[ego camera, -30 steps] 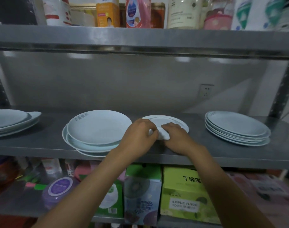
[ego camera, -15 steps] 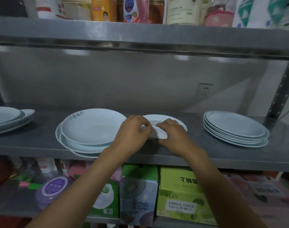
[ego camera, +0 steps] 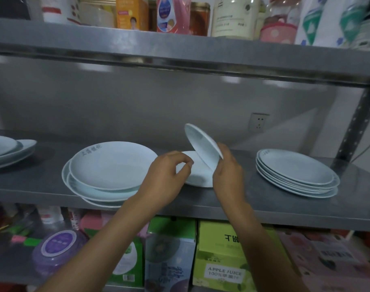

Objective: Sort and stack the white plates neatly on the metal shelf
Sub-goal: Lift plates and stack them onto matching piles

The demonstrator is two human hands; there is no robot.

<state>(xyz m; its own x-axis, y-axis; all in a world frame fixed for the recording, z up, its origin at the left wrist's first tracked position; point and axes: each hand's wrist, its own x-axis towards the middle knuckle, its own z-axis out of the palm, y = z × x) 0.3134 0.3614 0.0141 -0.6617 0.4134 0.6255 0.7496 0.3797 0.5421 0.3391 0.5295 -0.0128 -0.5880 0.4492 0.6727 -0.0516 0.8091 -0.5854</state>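
Tilting up since a second ago, the small top plate (ego camera: pixel 203 145) is being pinched by the right hand (ego camera: pixel 228 171); left hand (ego camera: pixel 169 175), fingers curled, is steadying the small lower plate (ego camera: pixel 197 175), separating them for sorting

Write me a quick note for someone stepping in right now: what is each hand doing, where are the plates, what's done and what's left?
Right hand grips a tilted small plate, lifted off another small plate lying on the metal shelf.
Left hand pinches that lower plate's near rim.
Done: large stack, right stack and far-left stack.
Left: stack the two small plates.
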